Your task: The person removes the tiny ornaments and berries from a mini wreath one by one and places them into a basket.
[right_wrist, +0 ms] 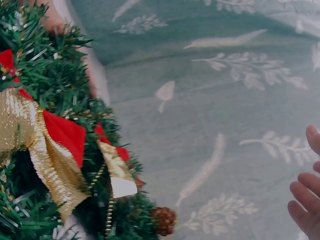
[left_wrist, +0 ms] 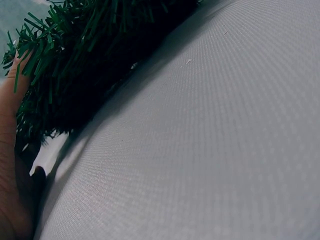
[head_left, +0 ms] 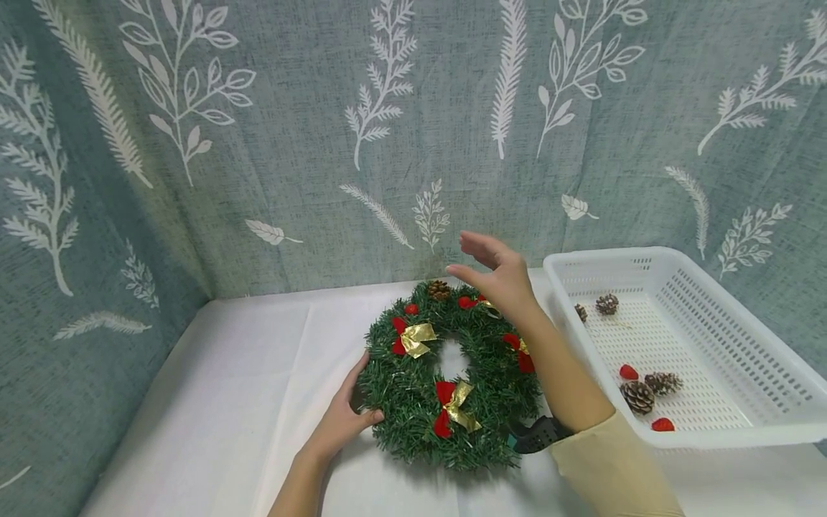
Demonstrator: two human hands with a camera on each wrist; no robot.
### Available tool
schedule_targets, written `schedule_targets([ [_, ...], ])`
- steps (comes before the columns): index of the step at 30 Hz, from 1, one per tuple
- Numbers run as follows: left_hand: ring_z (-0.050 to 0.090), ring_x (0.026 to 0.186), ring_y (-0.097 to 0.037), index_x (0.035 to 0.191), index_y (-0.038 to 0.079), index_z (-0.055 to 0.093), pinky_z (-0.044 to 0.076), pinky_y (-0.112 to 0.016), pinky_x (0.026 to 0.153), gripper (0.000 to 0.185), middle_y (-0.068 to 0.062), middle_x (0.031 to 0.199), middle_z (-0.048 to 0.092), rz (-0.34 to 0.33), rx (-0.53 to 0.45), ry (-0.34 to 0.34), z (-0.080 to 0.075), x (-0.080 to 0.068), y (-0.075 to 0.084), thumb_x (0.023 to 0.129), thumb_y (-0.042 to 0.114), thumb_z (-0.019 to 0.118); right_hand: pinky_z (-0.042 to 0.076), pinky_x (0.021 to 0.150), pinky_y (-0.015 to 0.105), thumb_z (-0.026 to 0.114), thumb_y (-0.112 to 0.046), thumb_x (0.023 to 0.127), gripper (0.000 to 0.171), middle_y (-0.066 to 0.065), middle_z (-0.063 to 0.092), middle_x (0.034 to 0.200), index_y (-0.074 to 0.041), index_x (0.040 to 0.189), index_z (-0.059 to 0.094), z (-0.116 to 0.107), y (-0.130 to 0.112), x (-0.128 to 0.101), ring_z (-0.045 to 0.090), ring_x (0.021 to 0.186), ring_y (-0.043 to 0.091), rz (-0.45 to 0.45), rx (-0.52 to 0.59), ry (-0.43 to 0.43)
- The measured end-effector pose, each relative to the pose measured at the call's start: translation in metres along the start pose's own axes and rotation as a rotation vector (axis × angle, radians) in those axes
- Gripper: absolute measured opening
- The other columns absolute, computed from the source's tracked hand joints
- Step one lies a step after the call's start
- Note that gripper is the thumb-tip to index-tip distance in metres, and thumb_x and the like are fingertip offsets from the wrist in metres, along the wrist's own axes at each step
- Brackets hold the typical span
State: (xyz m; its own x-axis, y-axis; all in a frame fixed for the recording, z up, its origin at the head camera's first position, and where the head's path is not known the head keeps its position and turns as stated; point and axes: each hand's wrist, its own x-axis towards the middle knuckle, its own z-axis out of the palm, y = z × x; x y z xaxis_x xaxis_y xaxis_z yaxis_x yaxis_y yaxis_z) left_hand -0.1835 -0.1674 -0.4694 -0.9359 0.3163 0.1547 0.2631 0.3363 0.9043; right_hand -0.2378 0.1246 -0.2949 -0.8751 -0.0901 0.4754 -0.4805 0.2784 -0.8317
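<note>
Wreath [head_left: 403, 384], likely light and springy, suits a rim hold: left hand [head_left: 350, 413] grips between eight and nine o'clock; right hand [head_left: 499, 276] hovers relaxed, empty, near one.

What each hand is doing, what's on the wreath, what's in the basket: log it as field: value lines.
Left hand: holds the wreath at its left edge
Right hand: empty, apart from the wreath
Wreath decorations: red-and-gold bows, a brown pine cone
White basket: right of the wreath; four visible pine cones, two red pieces
</note>
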Motion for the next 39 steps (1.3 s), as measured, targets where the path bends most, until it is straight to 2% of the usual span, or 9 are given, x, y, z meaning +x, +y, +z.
schedule_targets([
  [7, 0.010, 0.142, -0.043, 0.153, 0.027, 0.014, 0.013, -0.071, 0.105, 0.104, -0.008, 0.159, 0.013, 0.002, -0.004, 0.005, -0.001, 0.000, 0.000, 0.072, 0.064, 0.069, 0.043, 0.103, 0.035, 0.074, -0.022, 0.083, 0.054, 0.012, 0.058, 0.130, -0.010, 0.133, 0.054, 0.022, 0.014, 0.017, 0.054, 0.122, 0.023, 0.018, 0.006, -0.088],
  [14, 0.009, 0.142, -0.043, 0.153, 0.028, 0.015, 0.011, -0.072, 0.105, 0.104, -0.007, 0.159, 0.013, 0.002, -0.010, -0.001, 0.000, 0.000, 0.000, 0.072, 0.063, 0.070, 0.047, 0.098, 0.038, 0.070, -0.014, 0.087, 0.050, 0.015, 0.056, 0.131, -0.008, 0.134, 0.053, 0.038, 0.018, 0.030, 0.054, 0.119, 0.025, 0.124, 0.210, -0.152],
  [17, 0.008, 0.143, -0.042, 0.153, 0.029, 0.015, 0.011, -0.071, 0.106, 0.104, -0.006, 0.159, 0.013, -0.002, -0.009, -0.004, 0.000, 0.000, 0.001, 0.071, 0.064, 0.070, 0.048, 0.097, 0.039, 0.068, -0.012, 0.088, 0.049, 0.016, 0.055, 0.132, -0.005, 0.134, 0.052, 0.045, 0.023, 0.034, 0.054, 0.119, 0.027, 0.161, 0.251, -0.169],
  [25, 0.009, 0.143, -0.042, 0.153, 0.029, 0.015, 0.012, -0.071, 0.105, 0.103, -0.006, 0.159, 0.013, 0.007, -0.004, 0.004, 0.000, 0.001, -0.001, 0.072, 0.063, 0.070, 0.047, 0.098, 0.039, 0.068, -0.016, 0.089, 0.049, 0.016, 0.055, 0.132, -0.006, 0.134, 0.052, 0.068, 0.046, 0.034, 0.053, 0.120, 0.028, 0.246, 0.194, -0.254],
  [32, 0.013, 0.141, -0.044, 0.153, 0.027, 0.015, 0.013, -0.071, 0.105, 0.104, -0.010, 0.158, 0.014, 0.023, 0.014, 0.009, 0.000, 0.001, -0.004, 0.072, 0.061, 0.071, 0.043, 0.103, 0.041, 0.066, -0.015, 0.090, 0.046, 0.016, 0.055, 0.133, -0.006, 0.134, 0.053, 0.077, 0.051, 0.034, 0.051, 0.122, 0.028, 0.326, 0.240, -0.272],
  [36, 0.011, 0.142, -0.043, 0.153, 0.028, 0.015, 0.014, -0.071, 0.105, 0.103, -0.008, 0.159, 0.014, 0.024, 0.021, 0.006, 0.000, 0.001, -0.002, 0.073, 0.061, 0.070, 0.044, 0.102, 0.040, 0.066, -0.014, 0.090, 0.045, 0.015, 0.056, 0.132, -0.005, 0.133, 0.054, 0.078, 0.053, 0.036, 0.052, 0.121, 0.028, 0.338, 0.223, -0.282],
  [39, 0.011, 0.142, -0.042, 0.153, 0.029, 0.015, 0.014, -0.072, 0.105, 0.102, -0.007, 0.159, 0.013, 0.026, 0.020, 0.003, 0.001, 0.001, -0.002, 0.073, 0.061, 0.070, 0.046, 0.099, 0.039, 0.067, -0.013, 0.089, 0.045, 0.015, 0.056, 0.132, -0.003, 0.131, 0.055, 0.080, 0.059, 0.036, 0.053, 0.120, 0.028, 0.331, 0.165, -0.301],
])
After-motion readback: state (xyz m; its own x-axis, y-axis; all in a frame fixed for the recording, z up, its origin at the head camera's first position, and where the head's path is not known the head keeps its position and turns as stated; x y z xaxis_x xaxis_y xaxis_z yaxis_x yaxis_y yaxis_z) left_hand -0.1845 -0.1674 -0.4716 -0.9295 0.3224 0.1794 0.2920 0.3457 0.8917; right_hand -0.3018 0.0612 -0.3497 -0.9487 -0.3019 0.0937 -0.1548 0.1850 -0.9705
